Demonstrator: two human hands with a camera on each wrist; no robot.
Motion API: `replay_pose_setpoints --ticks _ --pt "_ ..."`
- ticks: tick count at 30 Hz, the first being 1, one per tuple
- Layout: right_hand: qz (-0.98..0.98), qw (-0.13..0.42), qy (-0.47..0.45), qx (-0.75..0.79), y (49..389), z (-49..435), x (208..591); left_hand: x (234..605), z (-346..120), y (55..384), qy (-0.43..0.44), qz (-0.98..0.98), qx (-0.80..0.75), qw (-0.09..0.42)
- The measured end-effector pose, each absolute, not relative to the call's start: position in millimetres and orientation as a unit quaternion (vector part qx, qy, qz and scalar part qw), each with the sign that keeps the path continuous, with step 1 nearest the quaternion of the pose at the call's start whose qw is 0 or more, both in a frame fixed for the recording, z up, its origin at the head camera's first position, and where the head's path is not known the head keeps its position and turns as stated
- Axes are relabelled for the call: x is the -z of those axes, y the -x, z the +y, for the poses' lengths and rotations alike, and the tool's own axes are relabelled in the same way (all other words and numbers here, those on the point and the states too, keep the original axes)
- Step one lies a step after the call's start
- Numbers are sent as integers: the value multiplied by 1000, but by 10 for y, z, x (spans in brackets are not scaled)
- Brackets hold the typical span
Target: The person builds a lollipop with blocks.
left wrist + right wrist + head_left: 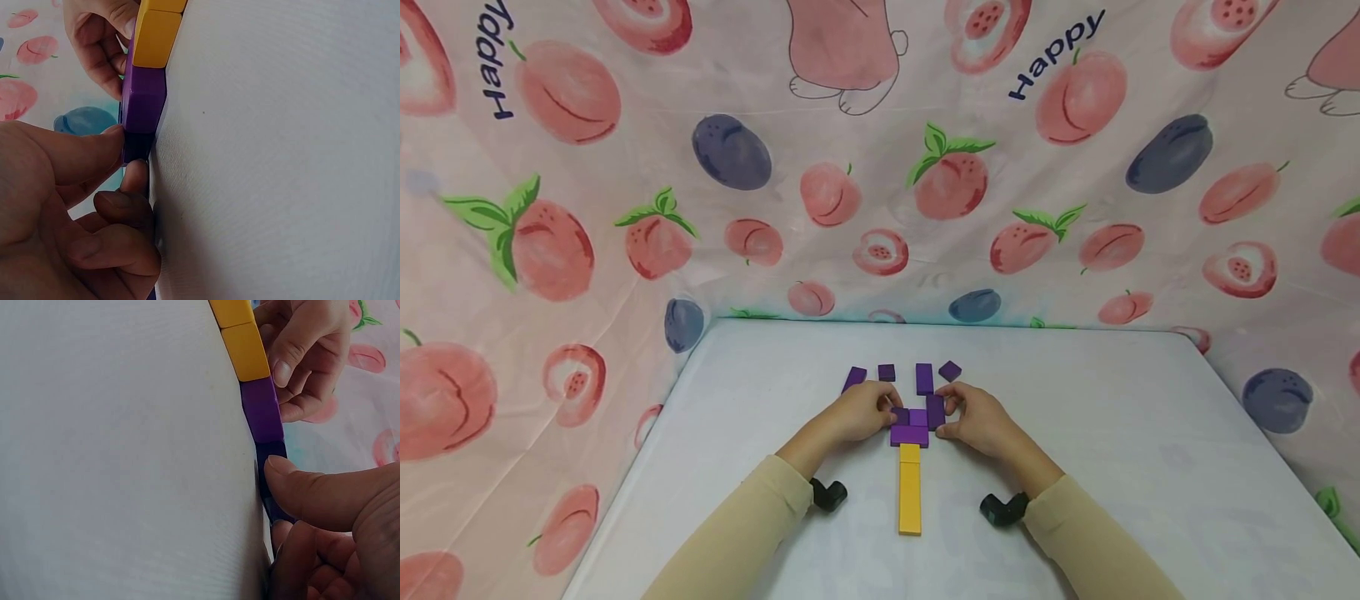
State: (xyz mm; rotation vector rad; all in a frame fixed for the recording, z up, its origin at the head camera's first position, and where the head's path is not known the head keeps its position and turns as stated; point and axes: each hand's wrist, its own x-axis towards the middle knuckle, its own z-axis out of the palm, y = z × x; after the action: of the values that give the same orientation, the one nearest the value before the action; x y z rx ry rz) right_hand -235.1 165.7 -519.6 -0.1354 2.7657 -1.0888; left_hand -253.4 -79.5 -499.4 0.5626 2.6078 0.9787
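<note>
Yellow blocks [910, 498] form a column on the white table, topped by a wide purple block [909, 436] lying crosswise. Above that sits a small purple block [917, 417]. My left hand [862, 411] pinches a small dark purple block [900, 416] between thumb and fingers at the left side of the arrangement. On the right, a longer dark purple block [935, 412] stands lengthwise in the pinch of my right hand [979, 421]. In the right wrist view, the thumb [312, 494] lies against this dark block [270, 452], close to the wide purple block [262, 411].
Loose dark purple blocks lie beyond the hands: a rectangular one [924, 378], a turned square one [951, 371], another square [887, 372] and a tilted one [853, 378] near the left hand. A fruit-print cloth [880, 167] hangs behind the table [1075, 400].
</note>
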Motion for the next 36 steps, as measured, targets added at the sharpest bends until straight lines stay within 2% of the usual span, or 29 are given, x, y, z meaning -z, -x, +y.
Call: replay_pose_setpoints --ticks 16,36 --pt "925 91 43 368 2340 1655 5157 4939 -842 2534 -186 903 -351 166" --pt "927 92 49 361 2355 1667 5164 4888 -943 2582 -171 906 -356 153"
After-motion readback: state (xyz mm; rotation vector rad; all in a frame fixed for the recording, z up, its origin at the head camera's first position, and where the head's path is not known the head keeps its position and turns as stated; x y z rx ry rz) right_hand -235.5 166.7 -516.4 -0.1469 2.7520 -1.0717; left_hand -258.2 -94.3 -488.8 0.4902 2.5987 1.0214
